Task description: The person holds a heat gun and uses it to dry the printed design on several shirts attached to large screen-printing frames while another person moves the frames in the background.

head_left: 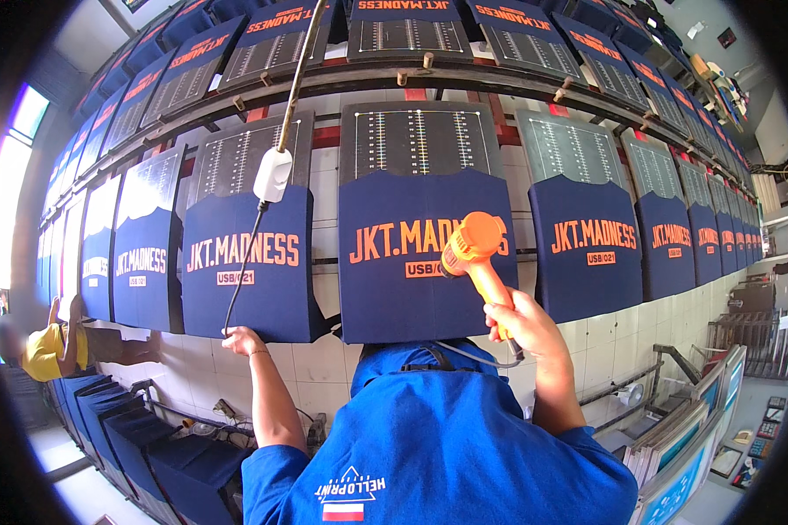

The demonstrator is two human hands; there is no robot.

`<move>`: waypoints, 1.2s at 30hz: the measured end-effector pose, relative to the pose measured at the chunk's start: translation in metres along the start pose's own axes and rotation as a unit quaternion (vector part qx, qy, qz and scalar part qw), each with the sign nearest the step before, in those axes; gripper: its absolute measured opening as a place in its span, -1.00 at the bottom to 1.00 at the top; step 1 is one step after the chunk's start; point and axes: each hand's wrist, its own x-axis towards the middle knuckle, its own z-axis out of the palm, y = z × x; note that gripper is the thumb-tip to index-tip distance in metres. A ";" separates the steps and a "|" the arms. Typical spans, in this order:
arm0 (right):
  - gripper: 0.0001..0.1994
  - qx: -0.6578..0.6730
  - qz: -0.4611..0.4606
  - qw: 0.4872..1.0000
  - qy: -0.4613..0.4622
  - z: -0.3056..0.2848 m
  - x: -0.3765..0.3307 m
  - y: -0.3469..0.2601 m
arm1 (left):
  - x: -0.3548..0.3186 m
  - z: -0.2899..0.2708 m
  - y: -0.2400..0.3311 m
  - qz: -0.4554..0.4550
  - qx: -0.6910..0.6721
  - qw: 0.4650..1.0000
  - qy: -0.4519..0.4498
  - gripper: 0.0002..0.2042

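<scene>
My right hand (534,325) is wrapped round the handle of an orange heat gun (477,241). The heat gun is above a navy blue fabric piece (411,306) with orange print, covering part of its lettering. That fabric lies on a dark printing board (418,140) with white ruled marks. My left hand (247,341) is closed in a pinch on a black power cord (247,254) at the lower edge of the neighbouring fabric piece (280,302). The cord runs up to a white socket block (273,175) hanging on a long cable.
Rows of similar boards with printed navy fabric stretch left, right and beyond a metal rail (341,83). A person in a yellow shirt (48,350) is at the far left. Framed screens (692,446) lean at the lower right. More covered boards (184,464) stand at the lower left.
</scene>
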 end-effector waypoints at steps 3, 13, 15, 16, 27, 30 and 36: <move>-0.73 -0.007 -0.004 1.000 0.017 -0.001 -0.004 0.002 | -0.007 -0.002 0.006 -0.003 0.008 1.000 -0.005 -0.42; -0.73 0.030 0.013 0.999 0.020 -0.009 -0.013 0.008 | 0.023 -0.011 -0.018 0.055 0.044 0.997 -0.041 -0.41; -0.70 0.041 0.004 0.998 0.047 -0.001 -0.013 0.011 | 0.040 -0.018 -0.022 0.079 0.066 0.991 -0.087 -0.38; -0.68 0.026 -0.003 0.999 0.048 0.006 -0.011 0.010 | 0.058 -0.022 -0.028 0.099 0.062 0.988 -0.100 -0.39; -0.62 0.248 -0.011 0.968 -0.042 0.148 0.037 -0.018 | 0.359 -0.056 0.002 0.309 0.045 0.950 -0.016 -0.56; -0.69 0.197 -0.011 0.980 -0.024 0.207 0.063 -0.020 | 0.449 -0.078 0.035 0.210 -0.098 0.973 -0.009 -0.55; -0.73 0.106 -0.050 0.986 0.121 0.315 0.089 -0.033 | 0.533 -0.062 0.108 0.289 -0.042 0.956 0.013 -0.50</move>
